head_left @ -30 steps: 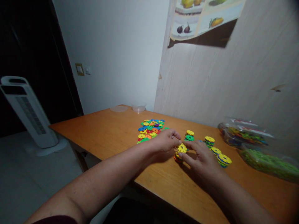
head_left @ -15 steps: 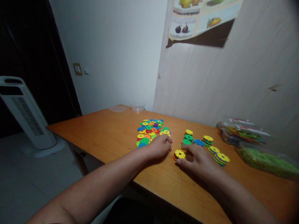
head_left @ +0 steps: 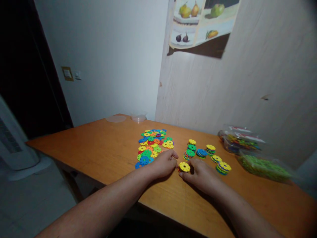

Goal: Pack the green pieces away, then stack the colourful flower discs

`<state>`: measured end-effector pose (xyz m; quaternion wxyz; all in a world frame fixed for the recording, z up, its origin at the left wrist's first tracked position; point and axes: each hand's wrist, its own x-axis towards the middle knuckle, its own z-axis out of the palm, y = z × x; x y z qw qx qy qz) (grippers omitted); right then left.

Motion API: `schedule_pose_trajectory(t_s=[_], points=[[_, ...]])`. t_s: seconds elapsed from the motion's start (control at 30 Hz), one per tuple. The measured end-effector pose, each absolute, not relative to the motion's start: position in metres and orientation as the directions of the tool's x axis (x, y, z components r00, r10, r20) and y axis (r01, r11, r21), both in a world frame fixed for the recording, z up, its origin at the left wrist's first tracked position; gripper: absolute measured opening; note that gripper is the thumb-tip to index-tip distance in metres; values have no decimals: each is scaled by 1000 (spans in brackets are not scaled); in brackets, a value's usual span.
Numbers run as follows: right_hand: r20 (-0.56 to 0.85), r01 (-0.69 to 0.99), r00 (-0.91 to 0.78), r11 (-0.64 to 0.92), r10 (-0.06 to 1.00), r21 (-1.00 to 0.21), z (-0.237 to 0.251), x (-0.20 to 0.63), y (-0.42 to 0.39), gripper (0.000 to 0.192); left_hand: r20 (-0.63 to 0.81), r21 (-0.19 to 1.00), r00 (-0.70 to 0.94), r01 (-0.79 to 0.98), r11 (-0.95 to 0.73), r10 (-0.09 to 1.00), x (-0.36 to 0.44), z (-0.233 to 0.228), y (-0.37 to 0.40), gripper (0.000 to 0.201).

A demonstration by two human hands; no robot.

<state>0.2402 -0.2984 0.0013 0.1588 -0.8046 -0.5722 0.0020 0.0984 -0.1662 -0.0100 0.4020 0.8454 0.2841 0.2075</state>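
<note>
Seen from the head camera, both hands rest on an orange-brown wooden table [head_left: 104, 148] that fills the lower half of the view. The left hand [head_left: 162, 164] lies knuckles up with its fingers curled in; whether it holds anything cannot be told. The right hand [head_left: 201, 173] lies flat, fingers loosely together, its fingertips touching a small stack of discs topped with a yellow one [head_left: 184, 167], which sits between the two hands. Just beyond the left hand spreads a loose heap of coloured discs [head_left: 153, 144]. Beyond the right hand stand several short stacks [head_left: 200, 152], and further to its right lie clear bags of pieces [head_left: 250, 152]. At the table's far edge sit a clear bowl [head_left: 138, 117] and a lid [head_left: 116, 118]. Behind, a pale wall carries a fruit poster [head_left: 200, 24] and a switch plate [head_left: 67, 73]; a white tower fan [head_left: 12, 145] stands on the floor, far to the left.
</note>
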Motion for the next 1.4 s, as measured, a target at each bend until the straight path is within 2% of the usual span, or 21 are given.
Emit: schedule_pose_trajectory(t_s=[0.37, 0.77, 1.0, 1.2, 1.4], points=[[123, 864, 470, -428, 874, -263, 5, 243, -301, 32, 51, 923, 834, 170, -344, 549, 103, -11, -177, 28], [96, 737, 673, -655, 733, -167, 6, 263, -310, 44, 250, 774, 823, 146, -616, 511, 106, -27, -166, 27], [69, 682, 729, -713, 681, -160, 6, 273, -304, 50, 270, 746, 824, 149, -649, 499, 107, -31, -167, 26], [106, 676, 736, -724, 668, -137, 1, 278, -297, 54, 287, 717, 828, 147, -682, 481, 105, -26, -169, 23], [115, 664, 747, -727, 655, -172, -6, 285, -292, 47, 303, 701, 829, 141, -699, 470, 104, -24, -171, 22]])
